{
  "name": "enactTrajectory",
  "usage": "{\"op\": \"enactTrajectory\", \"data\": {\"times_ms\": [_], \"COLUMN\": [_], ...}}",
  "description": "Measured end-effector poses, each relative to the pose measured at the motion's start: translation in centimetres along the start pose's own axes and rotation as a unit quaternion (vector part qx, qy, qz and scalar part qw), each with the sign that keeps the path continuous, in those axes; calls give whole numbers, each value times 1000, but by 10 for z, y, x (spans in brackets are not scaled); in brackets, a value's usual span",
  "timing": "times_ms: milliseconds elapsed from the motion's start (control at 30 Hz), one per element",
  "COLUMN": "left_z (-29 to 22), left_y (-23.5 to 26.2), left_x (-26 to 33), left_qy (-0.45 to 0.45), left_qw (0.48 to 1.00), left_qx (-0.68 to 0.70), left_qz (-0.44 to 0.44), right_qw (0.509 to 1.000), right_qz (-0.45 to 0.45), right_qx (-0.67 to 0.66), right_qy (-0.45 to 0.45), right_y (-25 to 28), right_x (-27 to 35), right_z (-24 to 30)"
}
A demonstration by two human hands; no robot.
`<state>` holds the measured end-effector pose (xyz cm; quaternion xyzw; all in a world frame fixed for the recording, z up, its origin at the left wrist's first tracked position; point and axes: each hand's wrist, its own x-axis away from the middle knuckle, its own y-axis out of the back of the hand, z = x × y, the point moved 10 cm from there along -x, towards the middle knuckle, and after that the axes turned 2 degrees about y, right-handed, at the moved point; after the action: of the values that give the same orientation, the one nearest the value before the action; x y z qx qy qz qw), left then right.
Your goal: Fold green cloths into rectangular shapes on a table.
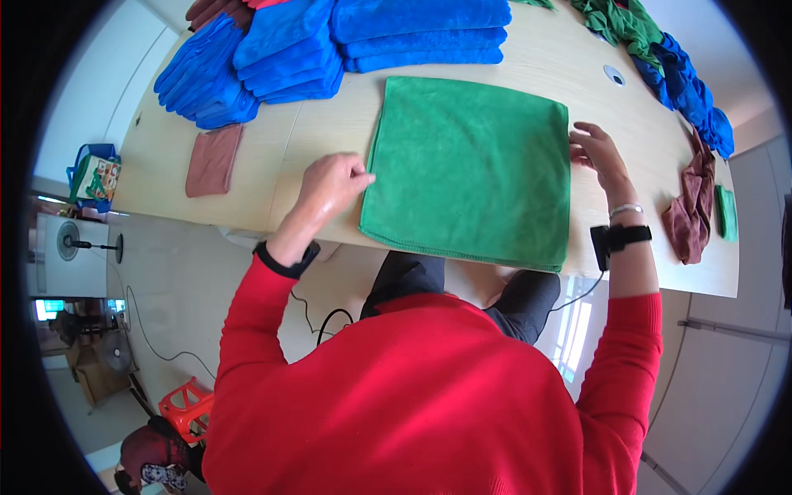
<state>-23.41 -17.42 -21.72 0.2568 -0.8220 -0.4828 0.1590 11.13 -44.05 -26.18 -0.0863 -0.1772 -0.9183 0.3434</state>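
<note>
A green towel (pixel 469 169) lies flat and spread out on the light wooden table (pixel 318 132), its near edge at the table's front edge. My left hand (pixel 330 183) pinches the towel's left edge about halfway down. My right hand (pixel 598 153) touches the towel's right edge near its far corner, fingers curled at the hem. Both arms wear red sleeves, each with a dark wrist strap.
Stacks of folded blue towels (pixel 272 49) fill the table's far left, with more folded blue ones (pixel 421 33) behind the green towel. A brown cloth (pixel 213 159) lies flat at the left. Loose green, blue and brown cloths (pixel 693 99) trail along the right side. A red stool (pixel 186 406) stands on the floor.
</note>
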Motion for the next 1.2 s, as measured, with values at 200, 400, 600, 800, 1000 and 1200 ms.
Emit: {"op": "enactTrajectory", "data": {"times_ms": [200, 400, 600, 800, 1000, 1200], "left_z": [2, 11, 49, 57, 61, 49], "left_y": [-19, -25, -38, -44, -45, -30], "left_x": [47, 55, 50, 57, 57, 61], "left_qy": [22, 74, 77, 83, 53, 87], "left_qw": [997, 986, 950, 925, 930, 907], "left_qx": [19, 125, 291, 358, 354, 409], "left_qz": [-65, -79, -86, -102, -87, -53], "right_qw": [999, 997, 989, 997, 994, 980], "right_qz": [6, -49, -76, -60, -77, -97], "right_qx": [32, 3, 56, -31, 55, 140], "right_qy": [23, 66, 112, 48, 49, 106], "right_y": [-6, -19, -29, -29, -43, -44], "right_x": [72, 135, 154, 163, 185, 188], "right_z": [-23, -37, -26, -37, -31, -21]}}
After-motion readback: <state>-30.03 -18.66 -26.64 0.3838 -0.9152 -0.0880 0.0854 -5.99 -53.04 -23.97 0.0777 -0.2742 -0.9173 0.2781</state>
